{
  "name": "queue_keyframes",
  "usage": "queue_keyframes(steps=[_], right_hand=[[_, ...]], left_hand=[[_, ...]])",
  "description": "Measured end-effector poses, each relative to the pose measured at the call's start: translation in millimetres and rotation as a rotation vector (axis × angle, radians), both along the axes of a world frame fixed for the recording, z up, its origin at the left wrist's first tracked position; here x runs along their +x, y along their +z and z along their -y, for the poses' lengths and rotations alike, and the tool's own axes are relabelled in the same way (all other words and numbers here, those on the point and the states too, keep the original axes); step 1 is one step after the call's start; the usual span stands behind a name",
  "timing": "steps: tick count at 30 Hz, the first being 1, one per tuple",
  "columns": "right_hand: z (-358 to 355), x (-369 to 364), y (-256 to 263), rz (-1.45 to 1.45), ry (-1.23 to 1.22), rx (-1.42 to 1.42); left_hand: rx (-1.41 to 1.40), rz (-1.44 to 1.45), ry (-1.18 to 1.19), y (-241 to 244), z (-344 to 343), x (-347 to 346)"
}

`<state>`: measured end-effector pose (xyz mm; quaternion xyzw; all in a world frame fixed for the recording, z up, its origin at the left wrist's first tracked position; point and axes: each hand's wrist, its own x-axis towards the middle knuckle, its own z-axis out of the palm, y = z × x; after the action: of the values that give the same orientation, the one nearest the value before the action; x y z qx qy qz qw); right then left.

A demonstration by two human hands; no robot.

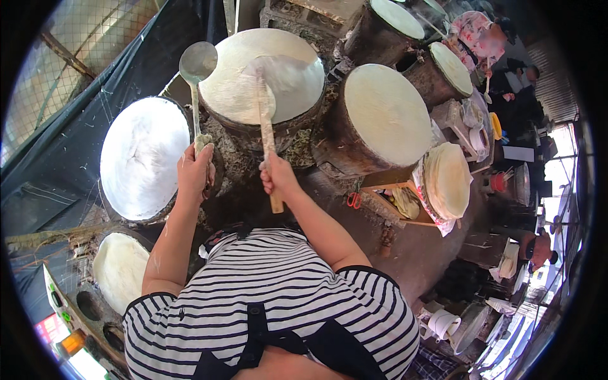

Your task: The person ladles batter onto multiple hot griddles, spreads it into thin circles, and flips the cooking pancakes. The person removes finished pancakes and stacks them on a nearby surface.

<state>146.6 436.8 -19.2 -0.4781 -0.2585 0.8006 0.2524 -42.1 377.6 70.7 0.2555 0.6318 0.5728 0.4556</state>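
Note:
My left hand [195, 172] grips the handle of a metal ladle [198, 61], whose batter-smeared bowl hangs beside the rim of a round griddle. My right hand [279, 176] is closed on a long wooden spreader [267, 123]; its blurred far end lies over the batter [232, 57] on that griddle. Part of this surface is pale and matte, while the right part looks wetter and shinier. A bare, shiny round griddle [145, 159] stands at the left. On the griddle to the right lies a thin round flatbread [387, 114] covering its top.
Stacked flatbreads [447, 183] rest on a cloth above an open wooden drawer [399, 204], near red-handled scissors [354, 200]. Another covered griddle [121, 270] stands lower left. More griddles [451, 69] line the upper right, with a person in patterned clothing [477, 38] beyond. Other people are at the far right.

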Motion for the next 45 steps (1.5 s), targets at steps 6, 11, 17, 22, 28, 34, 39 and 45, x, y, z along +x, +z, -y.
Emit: queue_keyframes(steps=[6,11,17,22,28,34,39,45], right_hand=[[-9,-37,-29,0.241,0.26,0.553],[-42,36,-17,0.313,0.261,0.266],[-43,72,1,0.096,0.219,0.077],[-42,52,-26,0.303,0.441,0.528],[-102,117,4,0.411,0.339,0.323],[-79,109,-22,0.492,0.57,0.812],[-133,130,-62,0.941,0.437,1.434],[-109,126,13,0.521,0.463,0.513]], left_hand=[[0.01,-0.003,0.043,7,-5,31],[0.026,-0.019,0.07,17,-8,53],[0.036,-0.017,0.065,16,-19,81],[0.018,0.006,0.086,20,-25,99],[0.036,0.016,0.091,21,-34,113],[0.027,0.044,0.116,12,-40,120],[0.014,0.034,0.129,12,-39,107],[-0.002,0.023,0.106,12,-42,85]])
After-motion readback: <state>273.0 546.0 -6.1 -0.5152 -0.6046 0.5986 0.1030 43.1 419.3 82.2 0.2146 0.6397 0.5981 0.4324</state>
